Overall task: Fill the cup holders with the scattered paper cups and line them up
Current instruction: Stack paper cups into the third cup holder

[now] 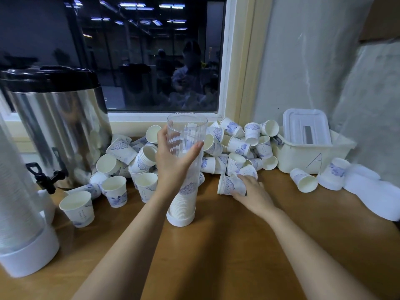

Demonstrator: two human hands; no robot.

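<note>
Left hand grips the upright holder; right hand grasps a toppled cup, mouth toward the left hand.

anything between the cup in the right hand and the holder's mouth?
Nothing visible. The right hand grips a paper cup lying on its side on the table, just right of the cup holder. The left hand wraps the tube's middle, below its open top; the stack inside fills only the lower part.
</note>
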